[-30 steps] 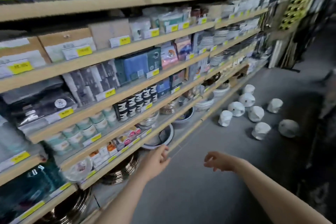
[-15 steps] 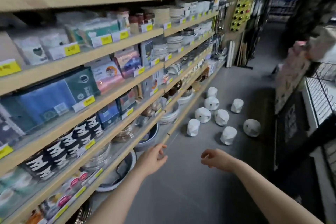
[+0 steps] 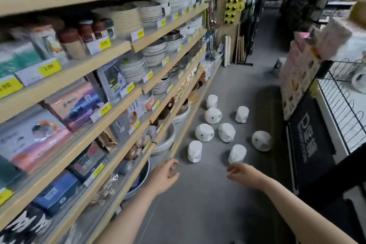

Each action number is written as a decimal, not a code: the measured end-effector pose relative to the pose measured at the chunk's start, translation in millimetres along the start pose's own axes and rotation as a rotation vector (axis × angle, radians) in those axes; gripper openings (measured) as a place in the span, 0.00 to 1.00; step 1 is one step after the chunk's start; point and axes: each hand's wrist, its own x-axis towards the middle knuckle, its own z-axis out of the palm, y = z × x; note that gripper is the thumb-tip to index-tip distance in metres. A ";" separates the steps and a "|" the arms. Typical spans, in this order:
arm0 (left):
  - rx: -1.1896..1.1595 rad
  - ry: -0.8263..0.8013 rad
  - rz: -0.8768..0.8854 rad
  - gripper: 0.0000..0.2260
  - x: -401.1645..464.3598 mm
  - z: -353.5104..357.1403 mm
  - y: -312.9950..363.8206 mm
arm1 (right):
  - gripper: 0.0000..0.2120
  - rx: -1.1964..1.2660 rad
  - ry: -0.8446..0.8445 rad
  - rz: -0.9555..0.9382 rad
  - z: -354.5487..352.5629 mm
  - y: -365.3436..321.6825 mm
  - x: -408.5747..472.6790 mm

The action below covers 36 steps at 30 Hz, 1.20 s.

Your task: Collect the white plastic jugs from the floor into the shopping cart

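Several white plastic jugs lie scattered on the grey aisle floor ahead of me, the nearest two being one jug (image 3: 194,151) near the shelf foot and another jug (image 3: 237,153) to its right. More jugs (image 3: 226,132) lie farther along. A black wire shopping cart (image 3: 344,105) stands at the right edge, with a white jug (image 3: 359,82) inside it. My left hand (image 3: 163,176) and my right hand (image 3: 244,173) reach forward with loosely curled fingers, short of the nearest jugs, holding nothing.
Long wooden shelves (image 3: 126,93) with plates, bowls and boxed goods run along my left. A black sign panel (image 3: 309,144) fronts the cart on the right. A display stand with pink boxes (image 3: 299,77) stands beyond it. The aisle continues ahead.
My view has advanced down the aisle and turned right; the jugs are closer and the cart has come into view. Both hands stay stretched forward and hold nothing.
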 end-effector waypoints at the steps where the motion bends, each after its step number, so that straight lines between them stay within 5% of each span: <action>1: 0.006 0.000 -0.001 0.14 16.9 3.0 2.5 | 0.13 -0.008 -0.002 0.007 -11.9 6.8 13.5; 18: -0.085 -0.018 -0.134 0.14 303.5 85.9 132.3 | 0.19 -0.007 -0.006 -0.023 -266.8 126.0 224.7; 30: -0.178 -0.006 -0.284 0.18 465.1 92.4 80.0 | 0.24 -0.124 -0.144 -0.078 -324.9 103.5 401.8; 36: -0.240 0.108 -0.419 0.24 477.4 78.4 36.2 | 0.36 -0.368 -0.254 -0.186 -325.7 61.5 490.0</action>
